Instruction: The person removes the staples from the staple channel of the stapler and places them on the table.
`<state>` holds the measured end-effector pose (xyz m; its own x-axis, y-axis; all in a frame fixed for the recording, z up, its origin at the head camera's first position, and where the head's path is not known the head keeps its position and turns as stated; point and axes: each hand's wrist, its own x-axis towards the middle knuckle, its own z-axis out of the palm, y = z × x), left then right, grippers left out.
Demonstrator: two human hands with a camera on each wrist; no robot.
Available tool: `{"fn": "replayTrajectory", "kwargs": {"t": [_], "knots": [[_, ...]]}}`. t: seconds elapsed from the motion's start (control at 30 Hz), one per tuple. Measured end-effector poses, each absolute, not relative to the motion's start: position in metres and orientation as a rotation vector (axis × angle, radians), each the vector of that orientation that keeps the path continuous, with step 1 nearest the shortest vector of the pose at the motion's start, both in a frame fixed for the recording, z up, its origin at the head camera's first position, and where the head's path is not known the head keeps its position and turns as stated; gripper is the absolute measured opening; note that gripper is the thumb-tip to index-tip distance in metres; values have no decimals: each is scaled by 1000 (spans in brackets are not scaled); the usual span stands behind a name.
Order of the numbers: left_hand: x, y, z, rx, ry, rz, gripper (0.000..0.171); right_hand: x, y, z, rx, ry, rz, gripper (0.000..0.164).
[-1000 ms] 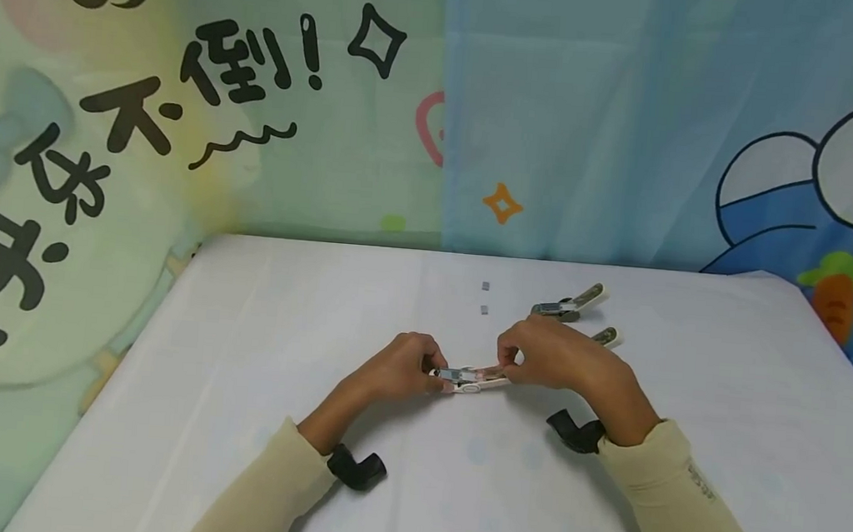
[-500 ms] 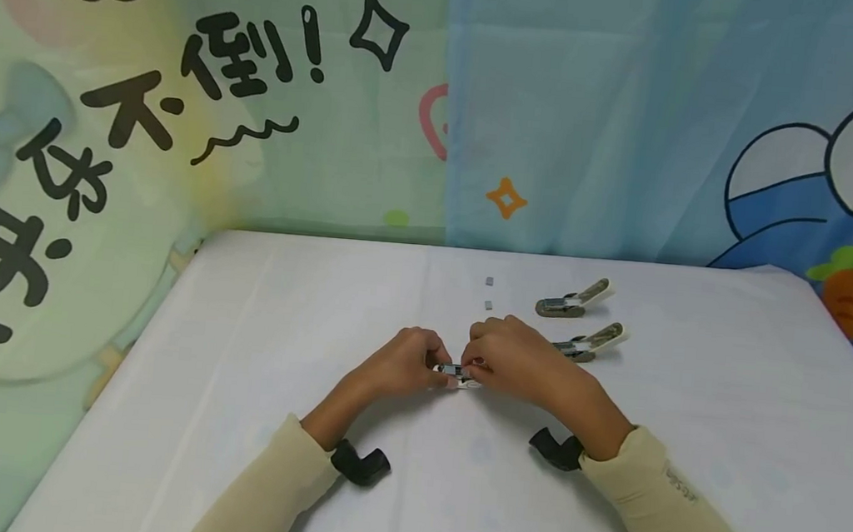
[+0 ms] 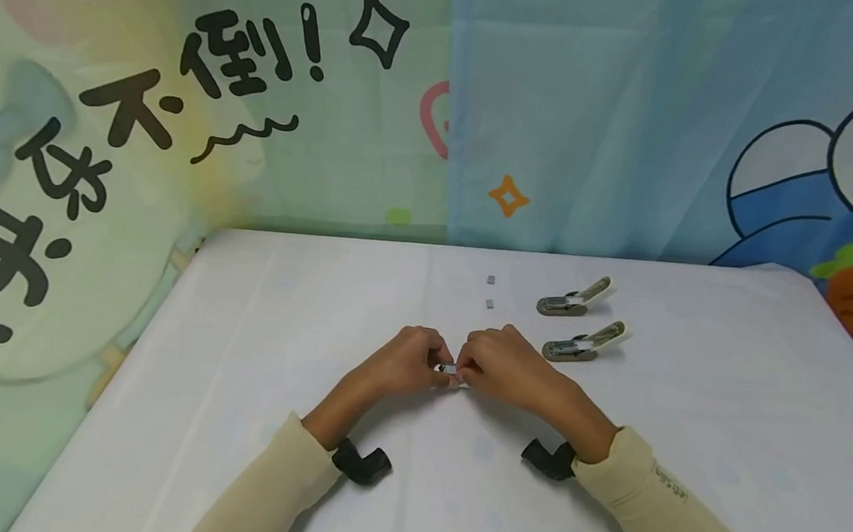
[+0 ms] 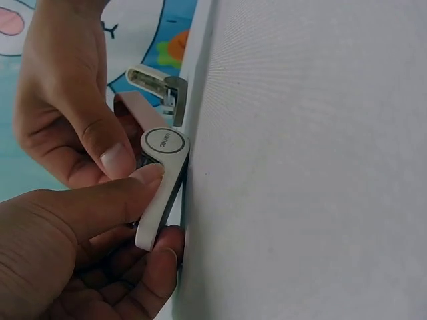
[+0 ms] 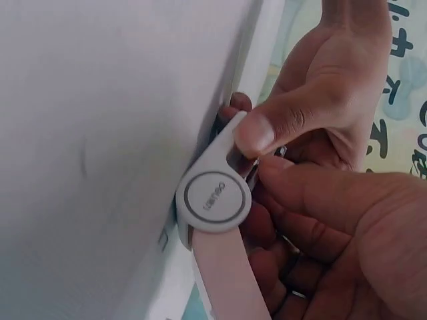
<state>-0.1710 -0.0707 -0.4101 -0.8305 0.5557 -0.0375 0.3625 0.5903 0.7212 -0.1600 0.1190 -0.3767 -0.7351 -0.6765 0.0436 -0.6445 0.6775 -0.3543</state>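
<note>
A small white-and-pink stapler (image 4: 164,143), its arm swung open, is held between both hands above the white table. My left hand (image 3: 407,363) grips the stapler's front half, with the thumb (image 4: 133,193) on its white side. My right hand (image 3: 503,367) has thumb and fingers curled in at the stapler's metal middle; I cannot tell just what they pinch. In the right wrist view the round logo hinge (image 5: 216,200) faces the camera and the pink arm (image 5: 230,273) slants down. From the head, the right hand hides most of the stapler.
Two more open staplers, grey-green and white, lie behind the right hand: a far one (image 3: 573,297) and a nearer one (image 3: 583,343). Two little grey pieces, likely staple strips, a far piece (image 3: 491,279) and a near piece (image 3: 489,303), lie on the white table (image 3: 288,305). Printed curtain (image 3: 596,121) hangs behind.
My right hand has moved left, from the stapler's raised arm to its metal middle, close against the left hand. This uncovers the nearer spare stapler. The left hand keeps its grip.
</note>
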Motion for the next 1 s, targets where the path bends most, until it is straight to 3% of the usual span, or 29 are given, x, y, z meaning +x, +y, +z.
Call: {"fn": "replayTrajectory", "kwargs": {"t": [0.3,0.67,0.83,1.0], "knots": [[-171,-71,-411,780,2565,1086,11,-157,115,-380,-1013,2835,-604,15],[-170,-72,-410,754,2548,1076,12,-162,115,-382,-1545,2755,-628,26],[-171,-72,-410,724,2532,1081,13,-165,122,-375,-1475,2695,-634,29],[-173,-72,-409,690,2526,1085,15,-176,139,-365,-1322,2655,-730,19]]}}
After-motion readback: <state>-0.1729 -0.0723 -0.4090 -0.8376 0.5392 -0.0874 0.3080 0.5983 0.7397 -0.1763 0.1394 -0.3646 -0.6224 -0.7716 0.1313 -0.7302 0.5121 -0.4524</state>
